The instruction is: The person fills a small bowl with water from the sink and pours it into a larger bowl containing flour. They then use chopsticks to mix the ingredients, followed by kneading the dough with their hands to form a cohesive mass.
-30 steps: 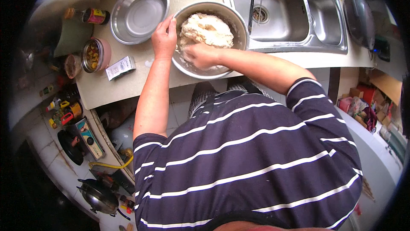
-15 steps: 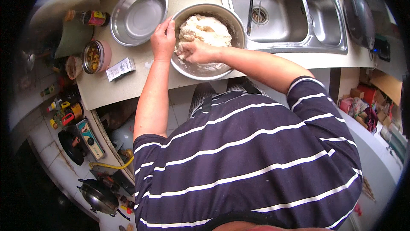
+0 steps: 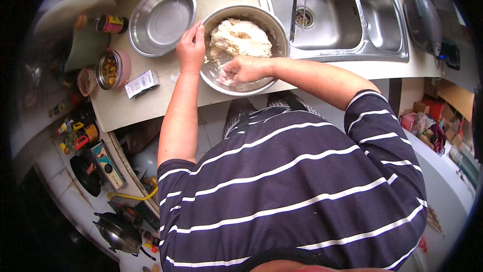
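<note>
A steel mixing bowl (image 3: 280,26) stands near the counter's front edge with a rough, pale lump of dough (image 3: 240,39) at its far side. My left hand (image 3: 191,51) is closed on the bowl's left rim, thumb along the edge. Inside the bowl, my right hand (image 3: 246,69) is low against the near part, its fingers curled downward and smeared with dough. Whatever those fingers hold, if anything, is hidden. Small dough scraps cling to the bowl's wall and floor around them, apart from the main lump.
A second steel basin (image 3: 163,20) sits to the left, near a pink container of yellowish food (image 3: 109,68), a small white carton (image 3: 142,84) and a dark bottle (image 3: 111,24). On the right is a double sink (image 3: 317,10) with chopsticks (image 3: 293,18) in it. A wok (image 3: 118,233) is at lower left.
My right hand has drawn away from the lump of dough, moving right and toward me along the bowl's inside. My left hand keeps its grip on the rim.
</note>
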A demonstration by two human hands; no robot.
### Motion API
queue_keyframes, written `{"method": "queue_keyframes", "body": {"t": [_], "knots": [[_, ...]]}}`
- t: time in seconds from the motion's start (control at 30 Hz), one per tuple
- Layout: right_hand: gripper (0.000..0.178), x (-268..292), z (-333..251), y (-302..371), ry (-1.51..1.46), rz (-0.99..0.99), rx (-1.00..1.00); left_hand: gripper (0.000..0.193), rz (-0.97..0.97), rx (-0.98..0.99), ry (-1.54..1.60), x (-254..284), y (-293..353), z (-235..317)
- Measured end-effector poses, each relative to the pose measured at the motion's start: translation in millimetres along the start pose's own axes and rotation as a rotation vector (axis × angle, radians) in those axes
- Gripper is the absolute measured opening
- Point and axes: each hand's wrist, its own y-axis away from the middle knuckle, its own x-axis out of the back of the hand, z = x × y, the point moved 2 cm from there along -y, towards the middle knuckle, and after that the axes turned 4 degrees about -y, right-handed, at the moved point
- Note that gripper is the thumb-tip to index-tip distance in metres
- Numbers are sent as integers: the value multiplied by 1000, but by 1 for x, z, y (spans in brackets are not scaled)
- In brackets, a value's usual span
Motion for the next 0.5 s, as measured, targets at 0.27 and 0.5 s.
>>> {"method": "queue_keyframes", "body": {"t": [0.27, 0.5], "knots": [[15, -9, -11, -1, 284, 187, 136, 23, -12, 1, -5, 2, 1, 2], [37, -15, -11, -12, 621, 546, 157, 23, 29, -3, 4, 2, 2, 2]]}}
